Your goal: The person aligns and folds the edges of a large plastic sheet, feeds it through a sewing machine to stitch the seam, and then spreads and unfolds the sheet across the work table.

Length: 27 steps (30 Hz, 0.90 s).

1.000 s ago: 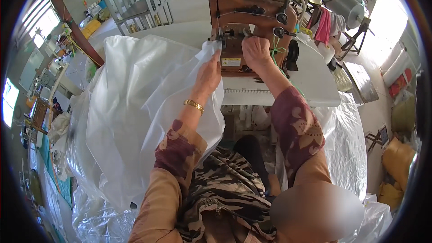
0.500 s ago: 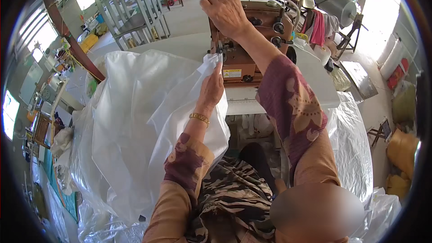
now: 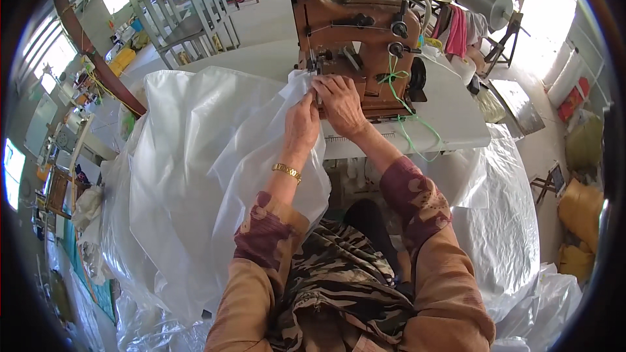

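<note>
Both hands up at the needle end of a brown industrial sewing machine point(image 3: 365, 39) that sits on a white desk point(image 3: 450, 117). Left hand point(image 3: 301, 124), gold bracelet point(image 3: 287, 171) on the wrist, fingers closed pinching the edge of a translucent white plastic bag point(image 3: 195, 176), holding it up against the machine's left side. Right hand point(image 3: 340, 105) just beside the left, touching it, fingers curled down onto the same bag edge right at the machine's front; exact grip under the fingers is hidden, but it looks clamped on the plastic. The bag spreads wide from the machine over the left part of the desk, then drapes down over the person's left knee toward the floor. More clear plastic sheeting point(image 3: 508, 234) piled at the right, below the desk edge. Green thread point(image 3: 407, 124) hangs loose from the machine's front and trails over the desk. White thread cone point(image 3: 464, 68) and pink cloth point(image 3: 456, 32) behind the machine on the right. Grey metal racks point(image 3: 189, 26) in the far left background. Person wears patterned sleeves and a camouflage-print garment point(image 3: 339, 287) in the lap.
</note>
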### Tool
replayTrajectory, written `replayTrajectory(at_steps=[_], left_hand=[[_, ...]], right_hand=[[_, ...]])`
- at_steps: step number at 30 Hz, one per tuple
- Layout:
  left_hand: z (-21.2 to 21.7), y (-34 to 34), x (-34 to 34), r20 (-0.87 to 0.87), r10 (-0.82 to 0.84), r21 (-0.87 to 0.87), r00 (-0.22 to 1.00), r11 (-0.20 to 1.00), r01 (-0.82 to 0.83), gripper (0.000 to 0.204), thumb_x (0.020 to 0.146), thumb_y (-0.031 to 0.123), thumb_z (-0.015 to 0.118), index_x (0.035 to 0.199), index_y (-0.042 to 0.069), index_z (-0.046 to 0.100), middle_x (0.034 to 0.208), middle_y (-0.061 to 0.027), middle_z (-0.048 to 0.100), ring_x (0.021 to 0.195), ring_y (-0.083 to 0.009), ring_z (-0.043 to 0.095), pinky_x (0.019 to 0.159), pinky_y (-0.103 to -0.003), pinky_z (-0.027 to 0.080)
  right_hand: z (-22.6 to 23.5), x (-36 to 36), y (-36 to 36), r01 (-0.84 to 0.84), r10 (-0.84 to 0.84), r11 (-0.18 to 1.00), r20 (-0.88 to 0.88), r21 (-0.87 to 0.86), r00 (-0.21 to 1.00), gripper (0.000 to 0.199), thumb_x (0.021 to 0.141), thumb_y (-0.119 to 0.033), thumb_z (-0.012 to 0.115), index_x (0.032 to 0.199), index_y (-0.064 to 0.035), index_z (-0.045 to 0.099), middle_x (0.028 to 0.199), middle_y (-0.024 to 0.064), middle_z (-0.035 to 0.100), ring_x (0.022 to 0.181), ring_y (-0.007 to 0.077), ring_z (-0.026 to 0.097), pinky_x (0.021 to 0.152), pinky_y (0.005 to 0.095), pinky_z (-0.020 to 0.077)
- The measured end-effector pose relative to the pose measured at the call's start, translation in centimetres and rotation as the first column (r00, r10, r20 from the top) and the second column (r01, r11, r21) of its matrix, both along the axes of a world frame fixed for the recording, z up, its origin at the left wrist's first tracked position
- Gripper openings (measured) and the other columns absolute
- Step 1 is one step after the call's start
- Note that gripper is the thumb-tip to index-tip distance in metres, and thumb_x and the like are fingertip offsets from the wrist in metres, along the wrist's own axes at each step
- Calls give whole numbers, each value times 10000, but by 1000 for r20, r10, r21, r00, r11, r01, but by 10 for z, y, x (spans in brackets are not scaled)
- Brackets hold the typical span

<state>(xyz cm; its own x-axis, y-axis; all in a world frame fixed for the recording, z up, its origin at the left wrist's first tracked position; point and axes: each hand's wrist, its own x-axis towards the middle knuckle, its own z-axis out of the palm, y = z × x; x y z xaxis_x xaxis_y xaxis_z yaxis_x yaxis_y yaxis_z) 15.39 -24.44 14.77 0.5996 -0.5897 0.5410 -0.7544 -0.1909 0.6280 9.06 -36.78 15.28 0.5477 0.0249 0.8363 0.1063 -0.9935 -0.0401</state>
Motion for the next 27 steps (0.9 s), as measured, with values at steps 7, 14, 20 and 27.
replayTrajectory(at_steps=[7, 14, 20, 27], left_hand=[[-10, -5, 2, 92, 22, -137, 996, 991, -9, 302, 902, 20, 529, 1196, -14, 590, 924, -262, 647, 845, -434, 627, 704, -478, 495], [-5, -12, 7, 190, 30, -134, 981, 991, -4, 295, 909, 37, 532, 1192, -11, 602, 895, -280, 630, 825, -451, 613, 691, -467, 494], [-1, -17, 9, 123, 45, -93, 991, 995, -34, 302, 924, 83, 520, 1198, -13, 604, 909, -287, 627, 853, -453, 618, 705, -473, 493], [-7, -18, 15, 89, 51, -119, 995, 992, -40, 332, 937, 109, 512, 1216, -49, 593, 1013, -291, 650, 972, -434, 628, 805, -456, 506]], right_hand=[[-21, 3, -5, 46, -46, 999, 15, 18, 999, 488, 792, -121, 636, 1266, -74, 530, 1293, 61, 538, 1232, 256, 479, 1071, 428, 325], [-25, 7, -4, 128, -130, 991, 34, 49, 991, 449, 825, -148, 611, 1261, -86, 525, 1288, 49, 530, 1242, 249, 471, 1088, 441, 298], [-24, 6, -2, 154, -156, 987, 60, 45, 986, 427, 837, -165, 598, 1249, -72, 535, 1245, 68, 548, 1220, 243, 484, 1082, 424, 307], [-21, 5, 0, 155, -158, 987, 72, 35, 985, 431, 839, -154, 586, 1257, -62, 533, 1247, 85, 546, 1225, 250, 481, 1081, 430, 305]])
